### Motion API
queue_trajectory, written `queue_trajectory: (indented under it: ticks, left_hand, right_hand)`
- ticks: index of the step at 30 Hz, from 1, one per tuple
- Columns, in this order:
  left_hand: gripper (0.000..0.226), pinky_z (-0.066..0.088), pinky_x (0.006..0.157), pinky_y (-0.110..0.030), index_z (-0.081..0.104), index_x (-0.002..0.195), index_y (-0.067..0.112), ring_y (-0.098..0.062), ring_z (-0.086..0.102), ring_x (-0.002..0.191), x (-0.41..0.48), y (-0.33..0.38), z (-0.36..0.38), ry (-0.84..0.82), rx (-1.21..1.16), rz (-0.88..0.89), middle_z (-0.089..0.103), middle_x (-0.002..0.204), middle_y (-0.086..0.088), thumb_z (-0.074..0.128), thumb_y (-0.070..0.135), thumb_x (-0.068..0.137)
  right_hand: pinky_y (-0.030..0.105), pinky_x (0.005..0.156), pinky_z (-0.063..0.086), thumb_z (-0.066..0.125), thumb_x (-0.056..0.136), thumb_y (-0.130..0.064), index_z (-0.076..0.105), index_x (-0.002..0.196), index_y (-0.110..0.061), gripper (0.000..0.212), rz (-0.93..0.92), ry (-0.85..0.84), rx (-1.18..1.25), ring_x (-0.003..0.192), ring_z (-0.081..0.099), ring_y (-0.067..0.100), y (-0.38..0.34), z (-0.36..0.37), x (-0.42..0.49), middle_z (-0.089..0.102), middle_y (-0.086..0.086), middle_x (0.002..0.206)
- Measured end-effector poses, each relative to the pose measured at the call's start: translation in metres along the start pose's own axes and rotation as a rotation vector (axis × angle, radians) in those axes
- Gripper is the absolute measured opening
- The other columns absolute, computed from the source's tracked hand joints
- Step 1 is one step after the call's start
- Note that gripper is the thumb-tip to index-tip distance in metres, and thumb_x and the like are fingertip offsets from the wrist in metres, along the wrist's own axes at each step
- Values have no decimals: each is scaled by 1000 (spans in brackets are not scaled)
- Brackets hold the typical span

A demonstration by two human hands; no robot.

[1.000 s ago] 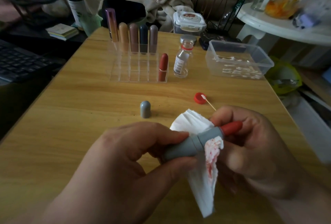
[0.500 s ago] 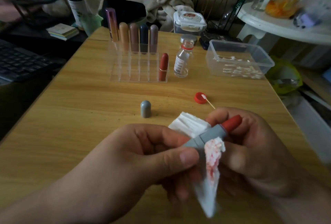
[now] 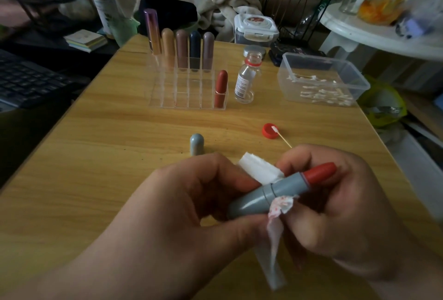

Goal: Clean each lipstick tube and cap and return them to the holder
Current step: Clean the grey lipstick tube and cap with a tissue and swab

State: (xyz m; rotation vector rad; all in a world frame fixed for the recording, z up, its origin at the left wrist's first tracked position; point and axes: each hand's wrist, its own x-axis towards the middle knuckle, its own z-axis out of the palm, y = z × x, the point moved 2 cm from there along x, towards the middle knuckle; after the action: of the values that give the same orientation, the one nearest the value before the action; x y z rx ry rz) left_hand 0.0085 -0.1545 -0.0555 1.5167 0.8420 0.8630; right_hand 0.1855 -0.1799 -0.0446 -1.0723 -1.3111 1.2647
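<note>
A keyboard (image 3: 26,81) lies left of the wooden table (image 3: 96,156), a lidded container (image 3: 256,29) at its far edge.

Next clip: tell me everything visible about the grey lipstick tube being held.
The grey lipstick tube is matte and plastic-looking, with a rounded base, a seam mid-body and a narrower collar. It is uncapped, its red bullet extended. It lies tilted, bullet end higher, above the table. The left hand grips its base; the right hand holds a red-stained white tissue against its upper part.
</note>
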Motion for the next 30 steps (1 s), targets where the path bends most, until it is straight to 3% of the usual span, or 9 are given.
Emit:
queue_trajectory:
  ticks: [2, 5, 8, 10, 12, 14, 18, 23, 30]
  left_hand:
    - [22, 59, 67, -31, 75, 92, 11, -24, 73, 71, 6, 0, -3, -248, -289, -152, 76, 82, -15, 80, 22, 73]
    - [18, 59, 61, -29, 75, 87, 6, -27, 74, 64, 4, 1, -1, -233, -329, -173, 75, 75, -19, 84, 9, 71]
    - [34, 60, 64, -30, 77, 82, 27, -16, 74, 64, -1, -3, 0, 105, 53, 13, 77, 72, 2, 92, 23, 52]
    - [19, 58, 72, -25, 72, 66, 45, 2, 66, 56, 16, -7, 1, 100, 412, 84, 69, 59, 13, 86, 32, 68]
    - [42, 55, 77, -25, 62, 49, 50, 8, 58, 49, 21, -11, -1, 89, 540, 49, 60, 47, 17, 83, 29, 78]
    - [33, 51, 67, -16, 62, 60, 44, 5, 60, 54, 17, -5, 0, 138, 644, 124, 63, 56, 16, 89, 27, 69]
    - [37, 44, 56, -3, 64, 77, 33, 6, 64, 65, -8, 7, 2, 309, 536, 163, 67, 77, 25, 92, 40, 54]
    - [41, 58, 62, -25, 67, 94, 38, -6, 71, 68, 3, -3, 4, 255, 380, 65, 72, 79, 16, 80, 29, 56]
    - [36, 56, 59, -25, 79, 93, 13, -25, 71, 67, 17, -17, 2, 163, -449, -232, 75, 85, -22, 88, 14, 58]
  right_hand:
    - [26, 34, 46, 71, 57, 15, 65, 67, -14, 31, -2, 23, -7, 32, 55, 16, 0, 0, -1, 61, 9, 49]
    - [27, 33, 46, 63, 61, 19, 65, 68, -12, 31, 43, 0, 4, 33, 56, 17, 2, -2, 0, 63, 11, 51]
    - [25, 33, 45, 64, 64, 18, 65, 67, -11, 29, 81, -17, 27, 32, 56, 17, 2, 0, 2, 64, 12, 52]
    - [23, 33, 44, 70, 63, 12, 65, 66, -12, 25, 101, 16, 59, 29, 52, 17, 4, 2, 3, 62, 12, 50]
    - [21, 33, 42, 73, 62, 3, 66, 67, -14, 19, 104, 45, 111, 27, 49, 15, 9, 5, 3, 61, 10, 48]
    - [20, 35, 42, 73, 66, -7, 69, 71, -15, 10, 100, 59, 208, 29, 49, 13, 14, 9, 4, 62, 6, 50]
    - [26, 47, 50, 87, 63, -22, 71, 88, -9, 32, 152, 1, 408, 54, 64, 19, 20, 12, 2, 68, 11, 70]
    - [54, 94, 52, 86, 69, -11, 68, 112, -5, 47, 185, 30, 330, 106, 68, 40, 27, 19, -3, 71, 23, 110]
    - [49, 84, 57, 66, 67, 7, 64, 113, -1, 46, 348, 146, 437, 96, 68, 45, 23, -9, 7, 68, 32, 106]
